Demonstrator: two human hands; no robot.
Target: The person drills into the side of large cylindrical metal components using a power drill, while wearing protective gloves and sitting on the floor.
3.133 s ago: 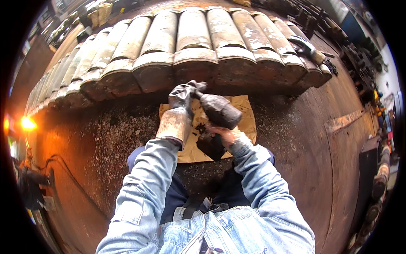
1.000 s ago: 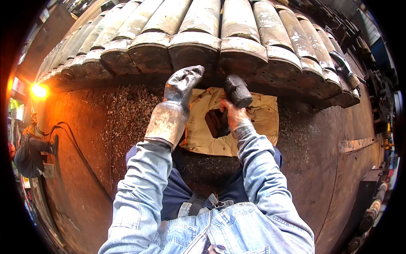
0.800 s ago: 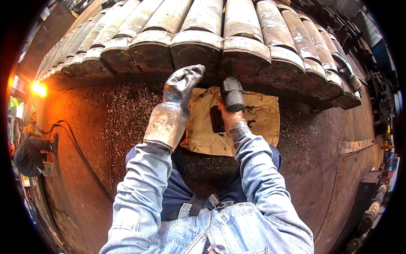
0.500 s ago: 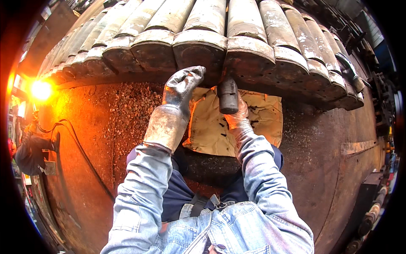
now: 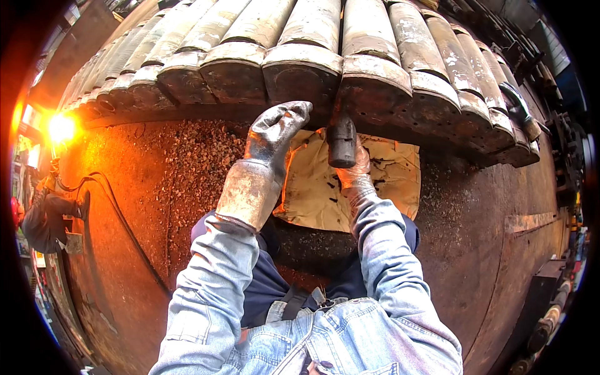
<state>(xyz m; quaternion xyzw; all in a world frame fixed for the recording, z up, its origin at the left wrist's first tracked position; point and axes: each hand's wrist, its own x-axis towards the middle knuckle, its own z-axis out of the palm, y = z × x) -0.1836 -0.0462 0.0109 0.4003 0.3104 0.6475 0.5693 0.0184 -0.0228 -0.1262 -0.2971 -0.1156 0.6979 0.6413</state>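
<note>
My left hand [image 5: 275,134], in a dark, shiny glove with a pale gauntlet cuff, is closed just below the blunt end of a thick metal cylinder [image 5: 302,78]. Whatever its fingers may hold is hidden. Beside it, my right hand [image 5: 359,164] wears a thinner, stained glove and is wrapped round a hammer. The hammer's dark, blocky head [image 5: 342,144] points toward me, under the row's edge; most of its handle is out of sight. Beneath both hands lies a crumpled tan sheet [image 5: 390,172] with dark flakes on it.
Side by side, several scuffed cylinders [image 5: 369,28] form a row across the far side. Rusty chips [image 5: 197,156] litter the brown metal floor at left. Further left, a person [image 5: 47,215] works near a glaring light [image 5: 60,128] and a cable [image 5: 119,212]. A dark glove [image 5: 517,106] rests at the right.
The whole view has shifted slightly, so the cylinders sit a little lower and further right. Both hands keep nearly the same pose, and the hammer stays in my right hand.
</note>
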